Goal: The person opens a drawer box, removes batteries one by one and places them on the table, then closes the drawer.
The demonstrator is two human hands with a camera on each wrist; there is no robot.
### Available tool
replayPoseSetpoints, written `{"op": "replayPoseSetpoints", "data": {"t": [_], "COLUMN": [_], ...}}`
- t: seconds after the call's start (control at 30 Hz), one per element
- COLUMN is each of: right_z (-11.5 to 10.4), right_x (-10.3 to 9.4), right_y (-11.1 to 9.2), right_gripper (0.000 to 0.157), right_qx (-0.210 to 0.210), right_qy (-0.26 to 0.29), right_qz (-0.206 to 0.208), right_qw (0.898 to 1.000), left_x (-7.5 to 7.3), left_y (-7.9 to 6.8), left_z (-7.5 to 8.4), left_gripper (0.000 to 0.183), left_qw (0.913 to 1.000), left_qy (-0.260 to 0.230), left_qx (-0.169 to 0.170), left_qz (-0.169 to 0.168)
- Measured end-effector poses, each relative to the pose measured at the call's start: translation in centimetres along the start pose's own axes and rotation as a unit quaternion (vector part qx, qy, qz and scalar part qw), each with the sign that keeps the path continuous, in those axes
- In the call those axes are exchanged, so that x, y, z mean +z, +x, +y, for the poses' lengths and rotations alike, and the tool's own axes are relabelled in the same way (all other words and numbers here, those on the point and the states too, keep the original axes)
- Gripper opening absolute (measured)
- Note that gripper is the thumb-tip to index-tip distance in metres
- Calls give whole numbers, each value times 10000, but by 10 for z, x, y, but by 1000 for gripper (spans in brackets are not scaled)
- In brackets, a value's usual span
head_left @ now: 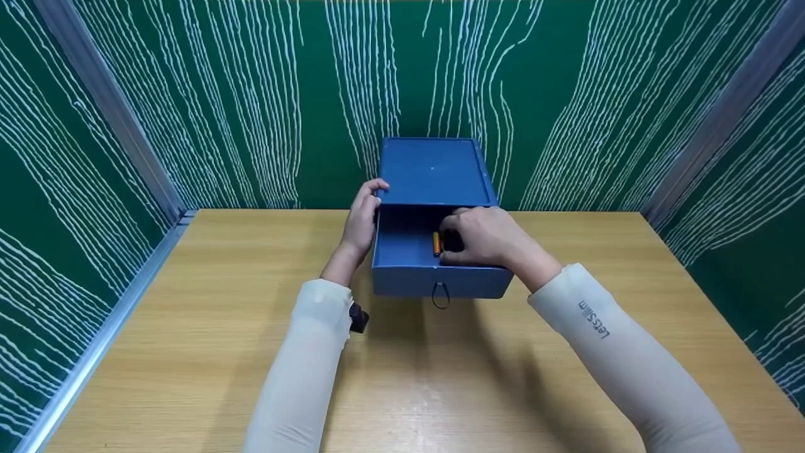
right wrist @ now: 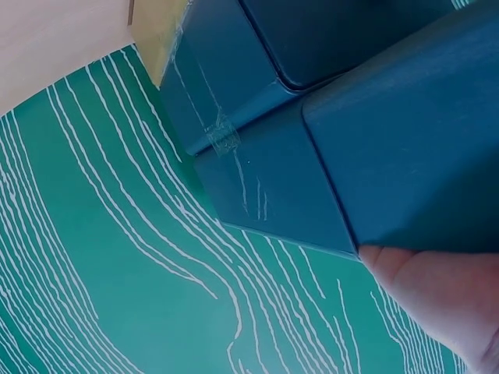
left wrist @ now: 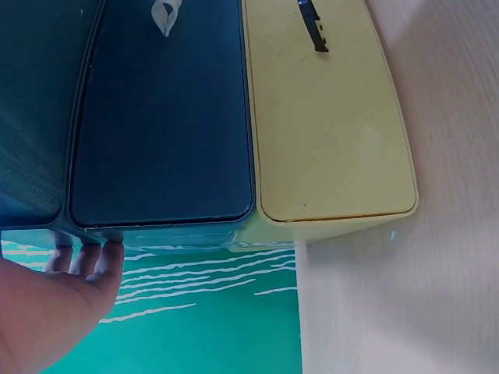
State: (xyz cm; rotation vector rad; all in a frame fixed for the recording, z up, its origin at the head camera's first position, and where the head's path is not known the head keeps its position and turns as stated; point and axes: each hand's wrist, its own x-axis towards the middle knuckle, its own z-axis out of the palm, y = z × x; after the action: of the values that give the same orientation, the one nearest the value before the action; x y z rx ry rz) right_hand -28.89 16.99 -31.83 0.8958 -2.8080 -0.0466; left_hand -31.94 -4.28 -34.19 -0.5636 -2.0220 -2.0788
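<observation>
While the top drawer (head_left: 402, 282) stands pulled out toward the person, we locate the orange battery (head_left: 436, 244) inside it, directly beside the fingers of the right hand (head_left: 483, 234). In the head view, we see the battery's long axis run roughly front to back, in line with the drawer, with its dark end pointing toward the drawer front. We cannot tell whether it lies flat or stands on end. The right hand reaches in over the drawer's right side, fingers bent; the inside of its grip is in shadow, so we cannot tell whether it pinches the battery or only adjoins it.

We find the left hand (head_left: 361, 217) at the left side of the blue casing (head_left: 434, 170), its grip extended, with fingers against the side wall and upper edge. A dark pull loop (head_left: 441, 296) hangs from the front of the drawer. Below, in the left wrist view, we note a closed blue drawer (left wrist: 168, 125) with a white pull (left wrist: 164, 14), then a yellow drawer (left wrist: 335, 140) with a black pull (left wrist: 313, 27), nearest the wooden surface (left wrist: 452, 187). Clear tape (right wrist: 223, 137) spans a seam on the casing's side.
</observation>
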Motion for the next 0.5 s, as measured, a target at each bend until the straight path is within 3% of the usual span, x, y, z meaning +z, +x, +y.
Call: {"op": "replayPoseSetpoints", "data": {"t": [0.5], "right_z": [0], "right_x": [2], "right_y": [1], "right_gripper": [44], "right_qx": [-63], "right_qy": [-188], "right_qz": [-52], "right_qw": [9998], "left_x": [-2], "left_y": [0], "left_z": [-4], "left_gripper": [33], "left_qw": [9999], "left_qy": [-44], "left_qx": [-97], "left_qz": [-62]}}
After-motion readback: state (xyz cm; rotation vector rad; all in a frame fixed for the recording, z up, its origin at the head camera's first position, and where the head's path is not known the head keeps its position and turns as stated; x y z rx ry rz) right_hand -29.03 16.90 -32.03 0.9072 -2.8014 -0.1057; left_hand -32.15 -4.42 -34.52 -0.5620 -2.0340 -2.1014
